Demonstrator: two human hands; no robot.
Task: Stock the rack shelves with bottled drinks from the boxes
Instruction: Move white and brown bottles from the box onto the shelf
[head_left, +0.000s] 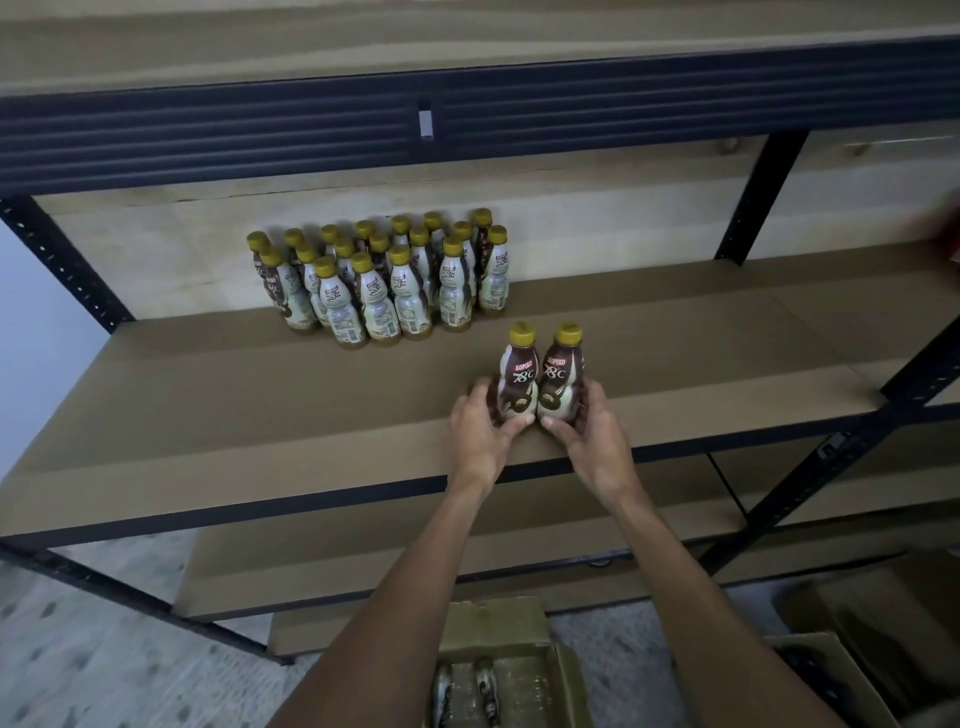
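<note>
**Gripping Two Bottles on the Shelf**

The left hand (480, 431) curls round the base of one gold-capped bottle (517, 382), the right hand (592, 436) round a second bottle (560, 379). Both stand upright, touching each other, near the front edge of the rack shelf (260, 415). A cluster of bottles (384, 286) stands further back, to the left. An open box (498, 629) sits on the floor (104, 649) below.

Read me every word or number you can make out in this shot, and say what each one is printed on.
"KOPIKO": on the labels of the left front bottle and the right front bottle.
"78°C": just below it on both of those labels.
Back bottles: labels too small and blurred to read.
Boxed bottles: too blurred to read.
</note>
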